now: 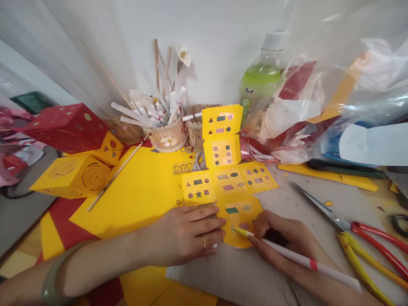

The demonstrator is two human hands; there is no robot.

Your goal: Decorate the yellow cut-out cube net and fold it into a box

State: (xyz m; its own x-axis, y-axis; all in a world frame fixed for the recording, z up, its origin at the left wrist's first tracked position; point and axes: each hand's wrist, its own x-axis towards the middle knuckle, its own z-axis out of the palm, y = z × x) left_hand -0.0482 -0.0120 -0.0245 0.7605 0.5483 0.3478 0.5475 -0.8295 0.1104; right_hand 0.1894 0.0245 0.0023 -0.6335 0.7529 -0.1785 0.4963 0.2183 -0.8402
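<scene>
The left grip [193,231] wears a narrow gold ring [204,242]; a smooth, pale-green bangle [52,275] sits behind that grip.

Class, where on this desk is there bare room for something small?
Largely bare: the yellow sheet between the thin stick and yellow cutout; the grey board between left hand and right hand, below the cutout. Scraps dot the board near the scissors. Crowded: the wall side, with basket, bottle and plastic bags.
</scene>
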